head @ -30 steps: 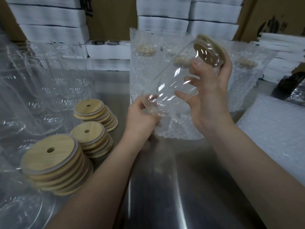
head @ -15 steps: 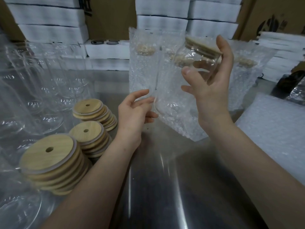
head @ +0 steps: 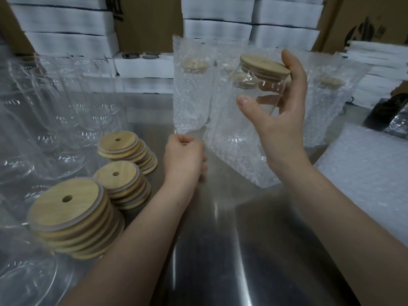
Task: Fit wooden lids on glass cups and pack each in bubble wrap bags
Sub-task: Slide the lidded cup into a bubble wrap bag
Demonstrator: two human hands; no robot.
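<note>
My right hand (head: 280, 120) grips a clear glass cup (head: 256, 89) near its top and holds it upright in the air. A round wooden lid (head: 262, 62) sits on the cup's mouth, with my fingers behind it. Below the cup hangs a bubble wrap bag (head: 240, 160), and the cup's lower part is hard to make out against it. My left hand (head: 183, 157) is curled at the bag's left edge, just above the steel table (head: 220, 250), and seems to pinch the plastic.
Three stacks of wooden lids (head: 66, 204) (head: 117, 175) (head: 120, 142) stand at the left. Several empty glass cups (head: 55, 107) crowd the far left. Wrapped cups (head: 192, 89) (head: 326, 96) stand behind. A pile of bubble wrap (head: 371, 173) lies right; white boxes (head: 216, 29) line the back.
The cup went from tilted to upright in my right hand. My left hand let go of its base, opened, then curled at the bag's edge.
</note>
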